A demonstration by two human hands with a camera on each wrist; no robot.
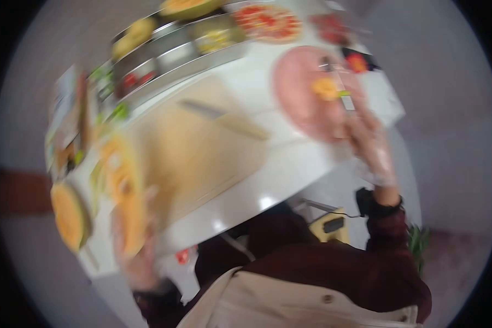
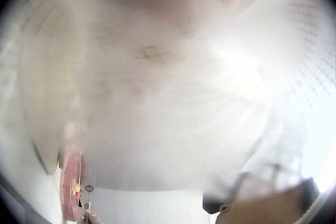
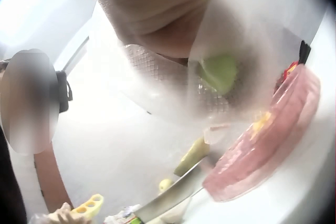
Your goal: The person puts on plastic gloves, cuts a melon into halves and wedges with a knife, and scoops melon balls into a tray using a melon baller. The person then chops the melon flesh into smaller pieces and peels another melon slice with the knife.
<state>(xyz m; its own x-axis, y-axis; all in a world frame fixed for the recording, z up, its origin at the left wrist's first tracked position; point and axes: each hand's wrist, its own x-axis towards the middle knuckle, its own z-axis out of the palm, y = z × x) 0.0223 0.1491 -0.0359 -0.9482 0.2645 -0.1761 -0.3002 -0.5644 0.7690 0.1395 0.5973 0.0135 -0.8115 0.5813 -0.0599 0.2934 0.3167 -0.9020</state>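
Both hands wear clear plastic gloves. My left hand [image 1: 139, 246] grips a long melon piece [image 1: 120, 180] beside the cutting board; round holes show in its flesh in the right wrist view. At the table's right side my right hand [image 1: 369, 139] holds a melon baller [image 1: 347, 101] by its pale handle, its small metal scoop [image 2: 89, 188] over the pink plate [image 1: 295, 82]. A few orange melon balls [image 1: 325, 88] lie on that plate. Glove plastic fills most of the left wrist view and hides the left fingers.
A knife [image 1: 240, 126] lies on the wooden cutting board [image 1: 202, 164]. Behind it stands a metal compartment tray [image 1: 186, 65] with cut food. A round dish of red and pale pieces [image 1: 268, 23] sits at the back; a cut melon [image 1: 68, 216] rests at the left edge.
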